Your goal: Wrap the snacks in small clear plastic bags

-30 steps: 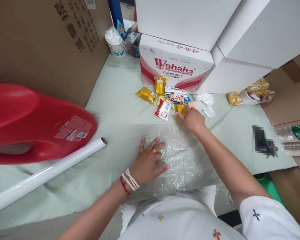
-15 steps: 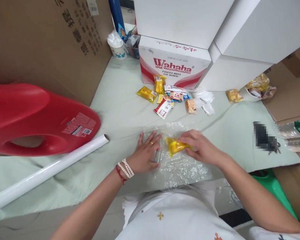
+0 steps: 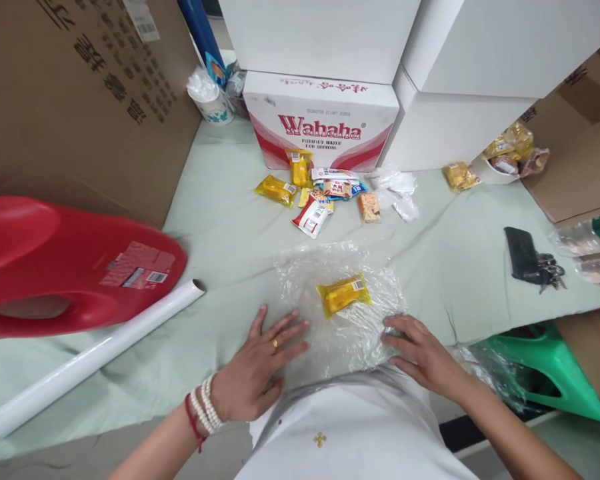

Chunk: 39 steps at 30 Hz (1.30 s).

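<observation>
A yellow-wrapped snack [image 3: 345, 294] lies on a crinkled sheet of clear plastic [image 3: 303, 280], flat on the pale green tablecloth [image 3: 230, 240]. My left hand [image 3: 260, 363], with a gold ring and bead bracelets, rests at the sheet's near left side, fingers spread and holding nothing. Over the sheet's right edge, my right hand [image 3: 420, 353] has its fingers apart and slightly curved, with nothing in them. Neither hand touches the snack.
Beyond the sheet lie several wrapped snacks [image 3: 313, 213] and crumpled plastic [image 3: 397, 190], before a Wahaha carton [image 3: 325, 127]. A red jug [image 3: 90, 267] and white roll [image 3: 95, 357] lie left. Keys [image 3: 550, 270], a snack cup [image 3: 495, 170] and a green plastic object [image 3: 560, 380] are right.
My right hand has let go of the yellow-wrapped snack and moved toward me, to the sheet's right edge. My left hand has drawn back toward me and left. The view has shifted slightly.
</observation>
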Motion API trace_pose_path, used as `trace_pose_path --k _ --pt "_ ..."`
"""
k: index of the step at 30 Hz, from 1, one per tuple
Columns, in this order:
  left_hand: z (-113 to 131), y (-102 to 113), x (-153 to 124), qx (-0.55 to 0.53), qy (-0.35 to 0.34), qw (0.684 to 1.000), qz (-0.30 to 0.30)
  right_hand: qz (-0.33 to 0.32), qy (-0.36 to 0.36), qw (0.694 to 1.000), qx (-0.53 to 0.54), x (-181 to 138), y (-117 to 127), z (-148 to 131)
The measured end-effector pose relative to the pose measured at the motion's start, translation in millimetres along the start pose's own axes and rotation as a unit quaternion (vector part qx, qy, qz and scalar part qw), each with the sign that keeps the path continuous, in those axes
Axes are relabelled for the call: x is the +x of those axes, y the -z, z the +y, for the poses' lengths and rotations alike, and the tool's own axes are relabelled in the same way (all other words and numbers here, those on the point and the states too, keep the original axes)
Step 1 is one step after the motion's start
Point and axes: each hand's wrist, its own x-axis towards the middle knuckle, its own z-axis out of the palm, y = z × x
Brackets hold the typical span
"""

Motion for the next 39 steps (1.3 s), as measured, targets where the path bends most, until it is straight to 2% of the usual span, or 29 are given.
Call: trace_pose_path --k 2,4,8,11,14,17,19,20,21,23,24,25,27,30,33,35,39 --pt "-1.5 -3.0 0.5 0.003 0.015 1.0 0.003 0.011 -0.001 0.999 0.047 5.5 0.3 5.5" --pt "-4.9 -4.5 6.0 -0.001 0.046 0.998 0.037 -0.002 -0.008 0.995 0.103 21.6 12.5 9.4" --pt "-13.9 -0.5 27.1 -0.063 0.178 0.974 0.125 -0.022 -0.078 0.987 0.14 67.9 49.6 15.8" --pt "-25.0 6.2 45.1 -0.057 0.311 0.928 0.197 -0.034 -0.139 0.985 0.092 105.7 63.9 27.5" --pt "-36.3 15.9 54.4 0.001 0.401 0.878 0.263 -0.079 -0.191 0.977 -0.058 143.0 64.7 44.2" --pt "-29.9 28.0 51.1 0.062 0.408 0.828 0.379 -0.067 -0.185 0.963 -0.185 178.9 58.3 54.6" --pt "-10.3 33.1 48.0 0.115 0.369 0.804 0.452 -0.056 -0.135 0.974 -0.176 201.7 49.4 54.6" --pt "2.4 33.4 48.6 0.135 0.331 0.811 0.463 -0.062 -0.111 0.979 -0.158 212.7 43.4 52.9" --pt "15.4 32.0 51.6 0.138 0.278 0.842 0.441 -0.074 -0.1 0.982 -0.144 223.1 37.0 50.5" --pt "36.8 24.2 65.4 0.107 0.147 0.927 0.329 -0.099 -0.116 0.979 -0.134 241.8 24.7 45.5" --pt "43.1 18.4 75.4 0.094 0.114 0.953 0.265 -0.111 -0.136 0.975 -0.133 249.4 20.2 43.4" --pt "46.0 12.1 86.5 0.091 0.114 0.967 0.211 -0.122 -0.154 0.972 -0.13 255.3 17.7 41.9" --pt "43.3 -0.6 107.8 0.098 0.152 0.973 0.14 -0.147 -0.174 0.967 -0.116 260.4 19.3 40.1" --pt "31.4 -14.0 127.2 0.114 0.182 0.97 0.117 -0.15 -0.137 0.976 -0.081 246.4 34.4 35.5" --pt "25.9 -19.8 129.3 0.136 0.182 0.966 0.121 -0.071 -0.022 0.996 -0.047 213.3 49.5 24.4" --pt "26.9 -21.1 126.5 0.146 0.176 0.967 0.114 -0.023 0.039 0.998 -0.038 192.7 54.1 17.4" --pt "32.1 -21.5 124.6 0.157 0.186 0.966 0.091 0.034 0.057 0.998 -0.007 179.0 54.7 14.2"
